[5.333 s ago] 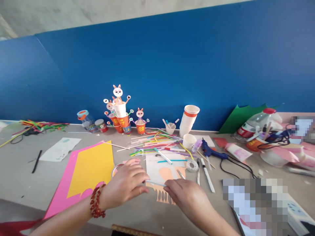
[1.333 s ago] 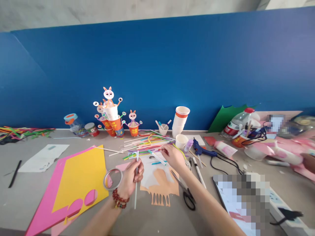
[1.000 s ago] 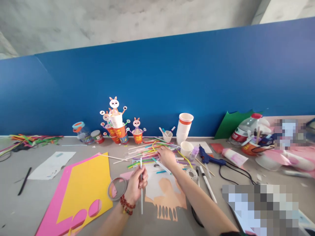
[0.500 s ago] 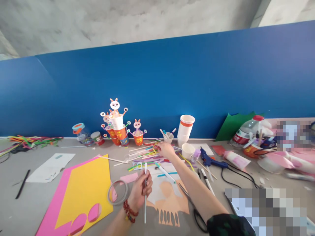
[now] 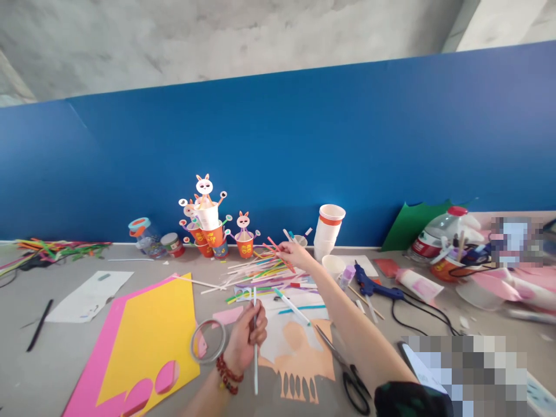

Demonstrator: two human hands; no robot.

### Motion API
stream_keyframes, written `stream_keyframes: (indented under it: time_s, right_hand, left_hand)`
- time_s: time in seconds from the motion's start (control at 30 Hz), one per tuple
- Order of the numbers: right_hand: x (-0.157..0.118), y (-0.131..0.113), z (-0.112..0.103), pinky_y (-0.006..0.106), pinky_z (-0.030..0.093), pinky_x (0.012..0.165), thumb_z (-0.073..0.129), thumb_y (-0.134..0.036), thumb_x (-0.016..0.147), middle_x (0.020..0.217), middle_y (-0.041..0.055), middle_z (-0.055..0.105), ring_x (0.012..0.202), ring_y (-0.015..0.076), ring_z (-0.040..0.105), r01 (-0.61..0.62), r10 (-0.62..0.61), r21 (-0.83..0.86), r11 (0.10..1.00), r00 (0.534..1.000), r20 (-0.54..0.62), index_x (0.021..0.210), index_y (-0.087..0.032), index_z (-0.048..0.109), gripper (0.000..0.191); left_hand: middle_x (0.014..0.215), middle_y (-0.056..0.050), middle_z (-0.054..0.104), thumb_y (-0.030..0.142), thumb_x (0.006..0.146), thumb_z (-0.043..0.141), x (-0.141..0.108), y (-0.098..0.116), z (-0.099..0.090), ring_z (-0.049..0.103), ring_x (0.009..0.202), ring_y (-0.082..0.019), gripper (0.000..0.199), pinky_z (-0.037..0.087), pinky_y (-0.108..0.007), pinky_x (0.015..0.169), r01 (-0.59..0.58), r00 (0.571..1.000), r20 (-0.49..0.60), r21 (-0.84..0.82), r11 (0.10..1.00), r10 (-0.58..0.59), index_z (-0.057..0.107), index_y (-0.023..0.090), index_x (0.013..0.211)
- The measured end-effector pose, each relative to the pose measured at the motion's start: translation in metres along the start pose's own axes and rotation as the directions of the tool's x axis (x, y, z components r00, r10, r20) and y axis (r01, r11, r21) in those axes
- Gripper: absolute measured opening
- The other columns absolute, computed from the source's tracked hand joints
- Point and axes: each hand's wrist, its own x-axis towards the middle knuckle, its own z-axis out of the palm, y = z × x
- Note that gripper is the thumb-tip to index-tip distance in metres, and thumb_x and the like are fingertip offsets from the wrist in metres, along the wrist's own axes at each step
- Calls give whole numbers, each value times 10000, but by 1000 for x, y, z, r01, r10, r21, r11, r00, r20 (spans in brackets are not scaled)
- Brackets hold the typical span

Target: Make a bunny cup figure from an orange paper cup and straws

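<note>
My left hand (image 5: 247,336) is closed around a thin, pale straw-like stick (image 5: 255,376), held upright above the table. Farther out, my right hand (image 5: 294,255) pinches red straw-like sticks (image 5: 270,246); I cannot tell exactly how many. Beneath that hand lies a loose pile of coloured sticks (image 5: 254,269), partly hidden by it. A cut sheet of peach paper (image 5: 299,368) lies right of my left hand, with scissors (image 5: 343,362) beside it under my right forearm. Left of my left wrist is a grey tape roll (image 5: 193,341).
Rabbit-faced paper cups (image 5: 245,246) and a stack of white cups (image 5: 326,234) stand along the blue partition (image 5: 278,145). Yellow card (image 5: 152,324) lies at left. A glue gun (image 5: 369,284) with its cord and a large bottle (image 5: 432,237) are at right.
My right hand has lifted slightly from the stick pile and now has red sticks between its fingers. My left hand has barely moved, still gripping the pale stick.
</note>
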Motion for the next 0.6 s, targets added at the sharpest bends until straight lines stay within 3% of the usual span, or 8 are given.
stream_keyframes:
  time_s: [0.17, 0.3, 0.37, 0.43, 0.5, 0.6]
  right_hand:
    - [-25, -17, 3, 313, 522, 782, 667, -551, 809, 885, 68, 743, 839, 195, 687, -15, -13, 397, 918, 998, 67, 896, -170, 626, 393]
    - [-73, -38, 25, 312, 531, 765, 698, -565, 784, 872, 93, 746, 789, 183, 702, -120, 16, 589, 799, 984, 179, 893, -150, 637, 434]
    - [-99, -48, 40, 304, 530, 736, 717, -559, 772, 866, 106, 751, 769, 181, 704, -191, 32, 634, 750, 967, 254, 888, -137, 653, 443]
    - [-120, -57, 52, 285, 522, 719, 748, -545, 747, 854, 94, 757, 754, 170, 701, -264, 51, 672, 692, 946, 319, 874, -139, 666, 433]
    - [-134, -65, 61, 262, 502, 684, 786, -521, 715, 813, 76, 758, 713, 154, 687, -328, 79, 699, 635, 928, 364, 846, -141, 673, 418]
    - [-146, -70, 67, 222, 442, 588, 786, -510, 726, 736, 55, 752, 617, 128, 649, -339, 131, 684, 646, 932, 338, 807, -143, 658, 396]
  left_hand:
    - [553, 115, 408, 400, 756, 776, 0, 11, -1, 160, 359, -4, 364, 167, -164, 355, -98, 994, -40, 53, 994, 100, 571, 168, 947]
    - [543, 99, 439, 365, 772, 774, -8, 29, 9, 263, 392, -14, 325, 182, -152, 388, -177, 980, -61, 142, 974, 188, 601, 170, 965]
    - [540, 90, 437, 425, 797, 740, -13, 37, 18, 279, 403, -17, 309, 178, -153, 397, -207, 972, -47, 282, 937, 229, 601, 164, 883]
    - [527, 87, 426, 463, 789, 734, -17, 41, 28, 287, 395, -17, 343, 184, -161, 399, -172, 981, -20, 360, 917, 192, 582, 155, 775]
    - [521, 79, 457, 453, 761, 758, -18, 39, 36, 351, 385, -34, 335, 222, -171, 402, -94, 994, -15, 417, 904, 111, 599, 160, 795]
    - [523, 68, 493, 438, 743, 775, -18, 33, 42, 380, 375, -48, 334, 234, -178, 397, -63, 996, -31, 450, 891, 86, 603, 166, 833]
